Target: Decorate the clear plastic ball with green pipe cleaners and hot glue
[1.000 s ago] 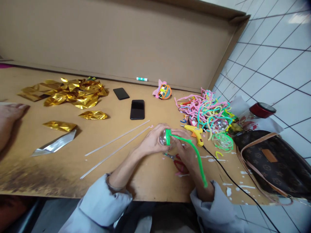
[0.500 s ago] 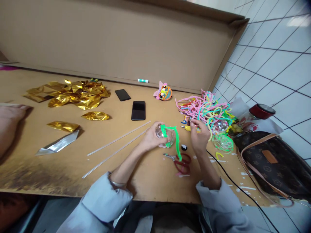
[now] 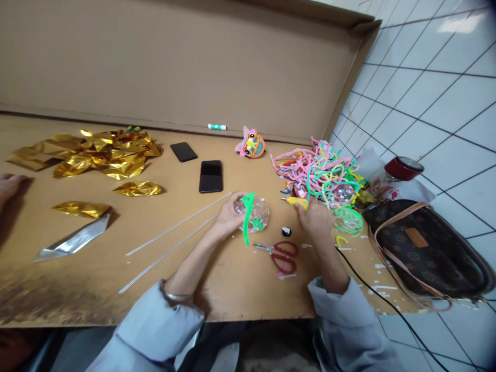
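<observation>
My left hand (image 3: 228, 213) grips a clear plastic ball (image 3: 263, 209) from its left side, just above the table. Bright green pipe cleaner (image 3: 247, 225) crosses the ball, one end hanging down its front. My right hand (image 3: 315, 219) is closed on the back part of a yellow hot glue gun (image 3: 296, 201), its metal tip pointing left towards the ball. Red-handled scissors (image 3: 284, 250) lie between my hands, nearer to me. A small black-and-white piece (image 3: 286, 232) sits just beyond them.
Tangled pastel pipe cleaners (image 3: 321, 170) heap at the right, by a red-lidded jar (image 3: 403, 168) and brown handbag (image 3: 430, 248). A black cord (image 3: 368, 287) trails off right. Two phones (image 3: 211, 176), clear sticks (image 3: 170, 250), gold foil (image 3: 112, 155) and another person's hand (image 3: 11, 186) are leftward.
My right hand has lowered and closed round the yellow glue gun. The ball has turned in my left hand, so its green strip now hangs at the left front.
</observation>
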{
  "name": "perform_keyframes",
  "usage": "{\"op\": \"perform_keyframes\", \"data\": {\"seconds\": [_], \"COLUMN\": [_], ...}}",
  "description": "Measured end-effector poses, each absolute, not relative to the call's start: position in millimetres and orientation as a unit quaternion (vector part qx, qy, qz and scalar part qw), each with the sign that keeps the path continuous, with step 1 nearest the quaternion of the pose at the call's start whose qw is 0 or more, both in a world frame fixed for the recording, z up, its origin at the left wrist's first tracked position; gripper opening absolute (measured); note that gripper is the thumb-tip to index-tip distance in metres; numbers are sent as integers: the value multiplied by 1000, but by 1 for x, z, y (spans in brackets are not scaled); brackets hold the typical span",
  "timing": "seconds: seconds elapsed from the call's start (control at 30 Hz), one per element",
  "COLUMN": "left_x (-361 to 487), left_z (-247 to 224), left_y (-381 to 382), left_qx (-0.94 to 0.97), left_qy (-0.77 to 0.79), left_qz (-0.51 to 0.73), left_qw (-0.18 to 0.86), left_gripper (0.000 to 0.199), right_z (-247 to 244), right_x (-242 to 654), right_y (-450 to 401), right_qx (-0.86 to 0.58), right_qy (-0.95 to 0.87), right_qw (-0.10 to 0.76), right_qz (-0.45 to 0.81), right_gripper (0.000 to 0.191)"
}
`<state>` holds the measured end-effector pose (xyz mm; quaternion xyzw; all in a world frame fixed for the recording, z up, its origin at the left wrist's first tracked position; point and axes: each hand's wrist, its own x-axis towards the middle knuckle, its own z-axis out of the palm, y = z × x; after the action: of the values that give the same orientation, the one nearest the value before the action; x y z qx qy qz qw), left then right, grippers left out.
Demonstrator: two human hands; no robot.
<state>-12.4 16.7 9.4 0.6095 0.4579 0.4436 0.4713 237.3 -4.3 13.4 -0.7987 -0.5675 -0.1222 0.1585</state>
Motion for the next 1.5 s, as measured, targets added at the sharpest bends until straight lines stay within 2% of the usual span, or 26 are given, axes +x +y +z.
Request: {"op": "perform_keyframes", "data": {"seconds": [0.13, 0.27, 0.47, 0.57, 0.77, 0.87, 1.07, 1.5], "left_x": [-9, -7, -8, -9, -10, -11, -10, -16], "left_z": [11, 17, 22, 20, 11, 9, 10, 20], "left_y": [16, 13, 9, 11, 17, 18, 15, 14], "left_qx": [554, 547, 561, 569, 569, 575, 566, 601], "left_qy": [464, 470, 474, 464, 473, 470, 458, 443], "left_qz": [456, 457, 444, 452, 456, 451, 455, 418], "left_qw": [519, 521, 513, 507, 495, 495, 513, 518], "left_gripper": [64, 63, 63, 65, 66, 65, 66, 68], "right_z": [9, 10, 16, 16, 9, 10, 15, 16], "right_x": [236, 236, 235, 238, 237, 226, 209, 211], "right_y": [-6, -3, -1, 0, 3, 0, -11, -13], "right_qx": [-807, -835, -863, -854, -706, -616, -559, -554], "right_qy": [-568, -543, -499, -499, -561, -600, -651, -671], "right_qw": [96, 56, 82, 136, 398, 471, 472, 457], "right_qz": [-128, -61, -24, -54, -168, -195, -201, -183], "right_gripper": [51, 53, 48, 45, 38, 35, 29, 26]}}
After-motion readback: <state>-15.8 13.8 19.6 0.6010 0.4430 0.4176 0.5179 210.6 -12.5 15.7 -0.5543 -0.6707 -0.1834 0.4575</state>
